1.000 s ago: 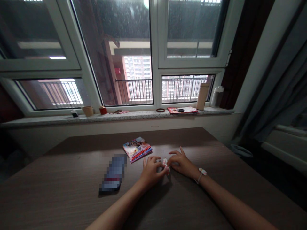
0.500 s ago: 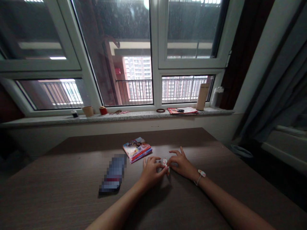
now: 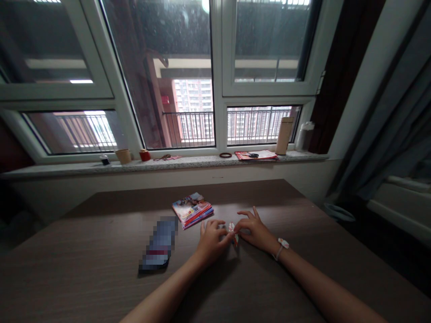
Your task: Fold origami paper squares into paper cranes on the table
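Observation:
A small folded paper piece [image 3: 231, 226], white with red and green marks, is pinched between my two hands over the brown table [image 3: 111, 287]. The thumb and forefinger of my left hand [image 3: 213, 240] close on its left side. From the other side, my right hand [image 3: 255, 231] grips it with thumb and index finger, the other fingers raised and spread. Fingertips cover the middle of the paper. Around my right wrist is a thin band with a white ornament [image 3: 283, 242].
A stack of colourful printed leaflets [image 3: 193, 210] lies beyond my left hand, and a pixelated dark object [image 3: 159, 246] is to its left. Along the windowsill [image 3: 195, 162] stand a paper cup [image 3: 123, 156], a red spool [image 3: 144, 155], scissors on papers [image 3: 254, 155] and a tan bottle [image 3: 284, 136].
My fingertips have shifted very slightly on the paper, and a little more of its lower part shows. Everything else stays in place.

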### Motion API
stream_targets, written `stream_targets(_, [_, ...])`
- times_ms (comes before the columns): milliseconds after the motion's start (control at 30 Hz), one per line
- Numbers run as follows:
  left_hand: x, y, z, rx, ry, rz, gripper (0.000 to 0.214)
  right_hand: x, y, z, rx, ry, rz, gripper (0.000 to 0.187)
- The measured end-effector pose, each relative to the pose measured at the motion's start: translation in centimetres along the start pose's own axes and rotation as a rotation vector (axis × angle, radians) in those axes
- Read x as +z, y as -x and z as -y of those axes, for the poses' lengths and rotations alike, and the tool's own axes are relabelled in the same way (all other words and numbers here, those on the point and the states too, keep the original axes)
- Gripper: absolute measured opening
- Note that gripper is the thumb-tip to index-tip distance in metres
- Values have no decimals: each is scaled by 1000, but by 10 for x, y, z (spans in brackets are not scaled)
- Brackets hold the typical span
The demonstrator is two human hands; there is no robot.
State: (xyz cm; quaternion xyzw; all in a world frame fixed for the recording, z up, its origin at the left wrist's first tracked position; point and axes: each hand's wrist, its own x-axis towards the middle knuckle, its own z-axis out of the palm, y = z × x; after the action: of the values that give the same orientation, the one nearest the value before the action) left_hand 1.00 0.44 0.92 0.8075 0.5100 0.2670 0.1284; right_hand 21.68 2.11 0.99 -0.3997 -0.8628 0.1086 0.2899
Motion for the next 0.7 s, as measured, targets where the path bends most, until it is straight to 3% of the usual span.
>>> stream_targets(333, [3,1,2,15,-29,9,18,-5,0,8,44,-32,35,15])
stream_targets(700, [5,2,5,49,-84,22,25,-2,0,5,102,-84,26,13])
